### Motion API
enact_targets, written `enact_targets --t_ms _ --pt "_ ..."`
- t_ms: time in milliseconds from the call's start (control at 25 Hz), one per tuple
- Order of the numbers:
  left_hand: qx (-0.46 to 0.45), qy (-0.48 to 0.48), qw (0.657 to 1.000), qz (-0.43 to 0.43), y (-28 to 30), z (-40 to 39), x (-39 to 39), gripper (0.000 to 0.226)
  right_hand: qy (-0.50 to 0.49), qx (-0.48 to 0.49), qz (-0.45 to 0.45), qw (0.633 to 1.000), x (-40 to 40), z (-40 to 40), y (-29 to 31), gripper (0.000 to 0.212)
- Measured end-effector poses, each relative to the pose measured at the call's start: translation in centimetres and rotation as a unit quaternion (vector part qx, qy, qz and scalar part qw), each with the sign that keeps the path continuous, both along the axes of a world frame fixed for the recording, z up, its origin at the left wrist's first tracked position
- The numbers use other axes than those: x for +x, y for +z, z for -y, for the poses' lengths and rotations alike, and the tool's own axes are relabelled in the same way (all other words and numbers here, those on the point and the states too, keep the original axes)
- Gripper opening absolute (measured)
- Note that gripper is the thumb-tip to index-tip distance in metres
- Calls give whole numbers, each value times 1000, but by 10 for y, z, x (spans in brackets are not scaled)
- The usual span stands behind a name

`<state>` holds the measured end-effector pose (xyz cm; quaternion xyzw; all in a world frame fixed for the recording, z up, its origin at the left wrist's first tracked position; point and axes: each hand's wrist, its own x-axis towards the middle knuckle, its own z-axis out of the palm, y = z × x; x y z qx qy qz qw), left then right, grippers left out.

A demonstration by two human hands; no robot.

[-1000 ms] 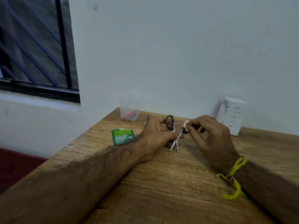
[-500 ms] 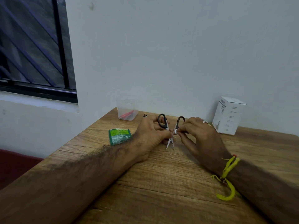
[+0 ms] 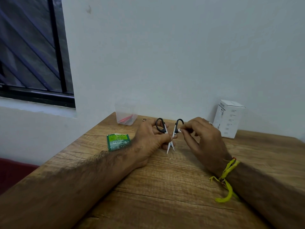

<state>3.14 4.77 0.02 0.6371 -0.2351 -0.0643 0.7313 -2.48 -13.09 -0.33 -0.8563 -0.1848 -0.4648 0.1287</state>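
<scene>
Small scissors (image 3: 171, 138) with black handle loops and silver blades stand tips-down on the wooden table (image 3: 165, 187), blades slightly apart. My left hand (image 3: 150, 139) grips them at the pivot, fingers curled round the left handle and blades. My right hand (image 3: 203, 139) pinches a tiny white scrap (image 3: 179, 130) between thumb and forefinger, held against the right handle loop. A yellow thread band is tied round my right wrist.
A green sachet (image 3: 118, 141) lies left of my left hand. A clear plastic cup (image 3: 126, 115) with red items stands at the back by the wall. A small metal clip (image 3: 144, 120) lies beside it. A white box (image 3: 229, 118) stands at the back right.
The scissors' handles have spread wider apart. My right hand moved from the blades up to the right handle loop, pinching the white scrap there.
</scene>
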Motion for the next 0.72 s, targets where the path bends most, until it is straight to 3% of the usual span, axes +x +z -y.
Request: enact_targets --t_ms 240,360,720 --pt "5 -2 1000 0 1 0 0 34 -9 -39 -14 999 4 -3 -3 2" --pt "2 -5 1000 -9 1 0 -1 36 -12 -11 -3 1000 6 0 -2 9" --pt "-9 -6 1000 -9 3 -1 -6 39 8 34 8 999 5 -3 -3 4"
